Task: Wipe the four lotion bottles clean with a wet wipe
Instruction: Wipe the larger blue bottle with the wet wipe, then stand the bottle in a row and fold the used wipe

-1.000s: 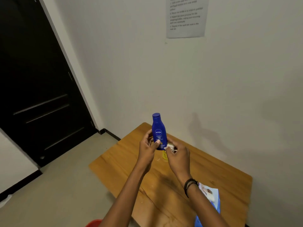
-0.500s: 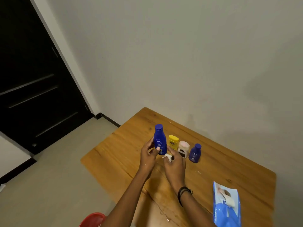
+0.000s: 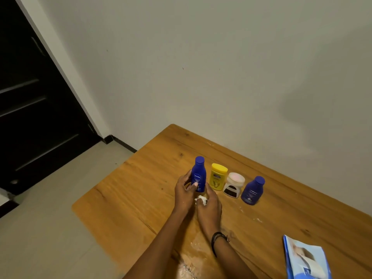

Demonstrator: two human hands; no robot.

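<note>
Curling round the lower body of the tall blue bottle [image 3: 198, 172], the left hand [image 3: 183, 191] holds it upright over the table [image 3: 141, 188], beside the yellow bottle [image 3: 218, 179]. The right hand [image 3: 210, 208] pinches the wadded wet wipe [image 3: 201, 199] at its base. It looks like light, stiff plastic, likely slick when damp, so a mid-body hold suits.

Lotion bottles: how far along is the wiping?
Done: none visibly finished; cleanliness can't be judged. In hand: left hand grips the tall blue bottle upright, right hand holds a bunched wet wipe at its base. Left: yellow bottle, white jar and small blue bottle stand untouched in a row beside it.
</note>
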